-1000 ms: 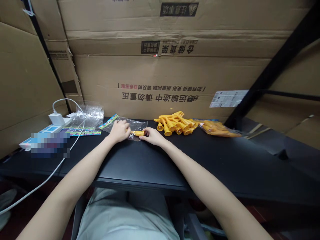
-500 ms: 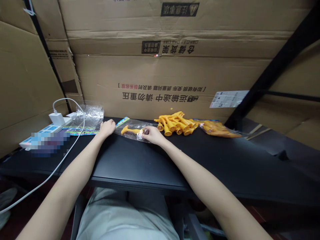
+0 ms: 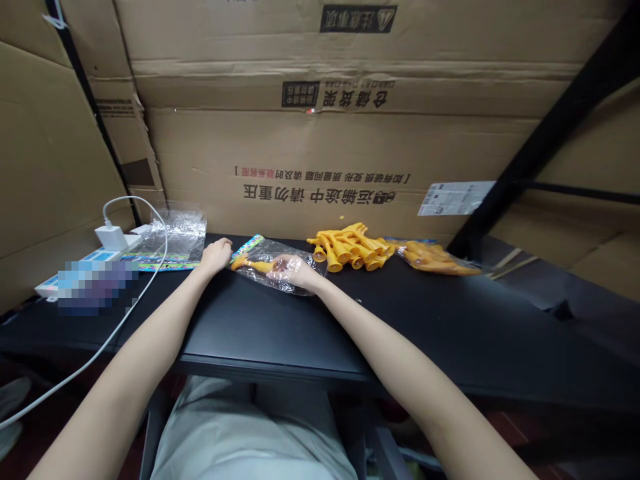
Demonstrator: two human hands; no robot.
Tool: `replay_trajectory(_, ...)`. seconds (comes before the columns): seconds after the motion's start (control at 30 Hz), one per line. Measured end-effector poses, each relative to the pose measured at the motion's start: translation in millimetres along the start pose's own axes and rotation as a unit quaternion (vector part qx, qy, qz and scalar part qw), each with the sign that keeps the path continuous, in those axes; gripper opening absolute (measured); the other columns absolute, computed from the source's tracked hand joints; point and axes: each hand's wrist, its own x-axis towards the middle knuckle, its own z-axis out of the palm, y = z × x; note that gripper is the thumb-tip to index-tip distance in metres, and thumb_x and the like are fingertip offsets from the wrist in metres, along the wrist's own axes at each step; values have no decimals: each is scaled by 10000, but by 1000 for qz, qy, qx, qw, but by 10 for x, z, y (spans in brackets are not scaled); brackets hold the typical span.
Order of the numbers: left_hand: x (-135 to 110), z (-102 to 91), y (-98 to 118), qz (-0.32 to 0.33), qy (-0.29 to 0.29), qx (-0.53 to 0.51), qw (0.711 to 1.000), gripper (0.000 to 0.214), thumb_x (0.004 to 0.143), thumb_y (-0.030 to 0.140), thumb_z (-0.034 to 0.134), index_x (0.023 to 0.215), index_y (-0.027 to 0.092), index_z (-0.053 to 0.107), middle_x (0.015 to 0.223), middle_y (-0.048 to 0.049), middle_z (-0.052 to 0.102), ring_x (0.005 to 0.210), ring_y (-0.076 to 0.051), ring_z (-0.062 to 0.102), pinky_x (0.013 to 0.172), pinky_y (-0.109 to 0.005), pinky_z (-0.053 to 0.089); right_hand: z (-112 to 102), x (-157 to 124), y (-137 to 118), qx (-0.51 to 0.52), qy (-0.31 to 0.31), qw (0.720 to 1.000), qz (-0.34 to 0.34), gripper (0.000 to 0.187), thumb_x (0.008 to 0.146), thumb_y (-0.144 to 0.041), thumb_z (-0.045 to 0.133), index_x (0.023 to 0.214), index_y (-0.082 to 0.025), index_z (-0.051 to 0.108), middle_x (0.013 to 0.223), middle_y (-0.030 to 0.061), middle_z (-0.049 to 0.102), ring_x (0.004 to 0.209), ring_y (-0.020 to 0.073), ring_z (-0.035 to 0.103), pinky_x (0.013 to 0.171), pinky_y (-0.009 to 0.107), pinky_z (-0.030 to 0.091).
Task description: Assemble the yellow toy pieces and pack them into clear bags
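Note:
A clear plastic bag (image 3: 295,289) with a colourful header strip lies on the black table in front of me. My left hand (image 3: 217,255) is closed at the bag's left edge, seemingly pinching it; the fingertips are partly hidden. My right hand (image 3: 293,271) reaches inside the bag, seen through the shiny film, and grips a yellow claw-shaped toy (image 3: 257,265). The toy's left end lies close to the header strip, while its right end is hidden by my fingers. Just to the right sits a pile of similar yellow toys (image 3: 353,247) with flared, hollow ends.
A filled bag of yellow toys (image 3: 435,258) lies farther right. At left are another clear bag (image 3: 183,233), a power strip (image 3: 93,259) with a white charger (image 3: 111,237), and a white cable (image 3: 131,310) crossing the table. A cardboard wall (image 3: 320,147) stands behind.
My right hand has moved left, pushing the yellow toy deeper into the bag, toward the header strip. The film now covers more of that hand. My left hand stays in place.

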Motion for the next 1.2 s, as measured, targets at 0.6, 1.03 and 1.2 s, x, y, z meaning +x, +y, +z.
replay_trajectory(0.6, -110, 155, 106, 171, -114, 59, 977, 415, 849, 210, 325, 1114, 251, 641, 1322, -30, 571, 1248, -209, 492, 1123, -587, 113, -46, -33, -21, 117, -97, 988, 4, 308, 688, -167, 654, 992, -153, 696, 1006, 74, 717, 949, 179, 656, 896, 316, 483)
replay_trajectory(1.03, -39, 189, -12, 75, 73, 167, 980, 430, 879, 299, 319, 1096, 96, 629, 1127, -175, 644, 1119, -271, 568, 1026, -402, 357, -509, -86, 75, -442, 192, 873, 75, 263, 846, -140, 440, 1032, -83, 618, 1098, 215, 591, 1039, 301, 550, 879, 398, 421)
replay_trajectory(1.2, 32, 317, -71, 94, 3, 110, 989, 507, 915, 306, 266, 1305, 64, 482, 1409, -152, 458, 1328, -208, 390, 1094, -307, 283, -447, -56, 98, -503, 164, 842, 105, 268, 856, -273, 520, 1018, -80, 611, 1034, 252, 615, 1029, 343, 538, 859, 444, 382)
